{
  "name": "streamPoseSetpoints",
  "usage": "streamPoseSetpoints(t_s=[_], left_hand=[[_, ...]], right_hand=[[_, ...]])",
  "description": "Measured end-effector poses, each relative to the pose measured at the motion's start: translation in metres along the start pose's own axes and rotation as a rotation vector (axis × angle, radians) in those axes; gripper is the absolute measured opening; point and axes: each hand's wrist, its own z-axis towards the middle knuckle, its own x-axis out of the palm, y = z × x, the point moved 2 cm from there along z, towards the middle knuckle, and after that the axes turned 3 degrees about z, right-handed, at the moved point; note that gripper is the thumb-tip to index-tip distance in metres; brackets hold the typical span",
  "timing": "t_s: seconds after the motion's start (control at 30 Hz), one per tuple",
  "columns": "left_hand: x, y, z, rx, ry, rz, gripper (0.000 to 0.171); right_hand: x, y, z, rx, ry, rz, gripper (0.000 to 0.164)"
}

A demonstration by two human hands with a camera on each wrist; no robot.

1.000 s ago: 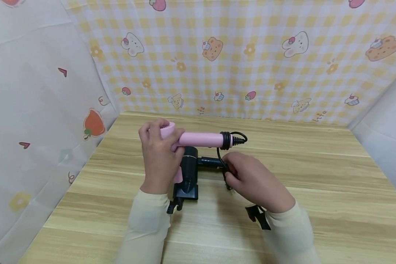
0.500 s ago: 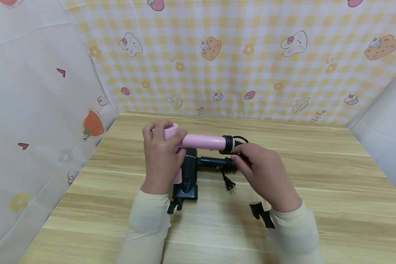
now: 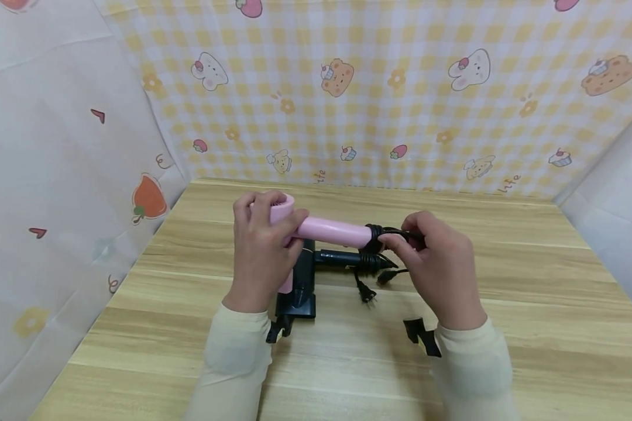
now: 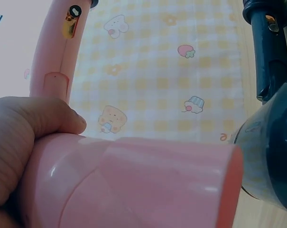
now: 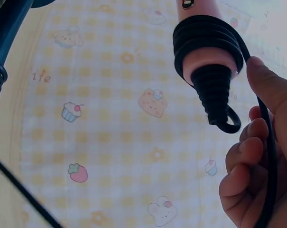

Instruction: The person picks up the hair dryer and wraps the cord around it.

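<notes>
My left hand [image 3: 263, 248] grips the barrel of a pink hair dryer [image 3: 337, 231], held above the table with its handle pointing right. Black cord [image 5: 207, 40] is wound in several turns round the handle's end. With thumb and fingers, my right hand [image 3: 442, 263] pinches a free stretch of that cord [image 5: 269, 156] just beyond the coil. A plug [image 3: 387, 276] hangs or lies below the right hand; which, I cannot tell. Under the pink one, a black hair dryer [image 3: 302, 283] lies on the table, its cord wrapped round its handle and partly covered.
The black dryer's two-pin plug [image 3: 367, 292] lies on the wooden table [image 3: 532, 292]. A yellow checked cloth [image 3: 400, 105] hangs behind the table, and white cloth [image 3: 68, 175] covers the left side. Black camera mounts [image 3: 421, 338] sit at the wrists.
My right hand has moved right and up with the cord, away from the black dryer's handle. The pink dryer has shifted slightly right, its handle end dipping. A second plug has come into sight.
</notes>
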Motion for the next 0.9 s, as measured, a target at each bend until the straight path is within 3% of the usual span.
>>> streamPoseSetpoints(t_s=[0.4, 0.67, 0.9], left_hand=[[-0.006, -0.004, 0.003, 0.069, -0.012, -0.06, 0.026], [-0.01, -0.003, 0.005, 0.125, -0.024, -0.076, 0.026], [-0.013, -0.004, 0.006, 0.137, -0.054, -0.148, 0.026]], right_hand=[[-0.005, -0.013, 0.001, 0.103, -0.045, 0.114, 0.034], [-0.01, -0.017, 0.001, 0.17, -0.049, 0.182, 0.022], [-0.006, -0.022, 0.001, 0.28, -0.036, 0.284, 0.015]])
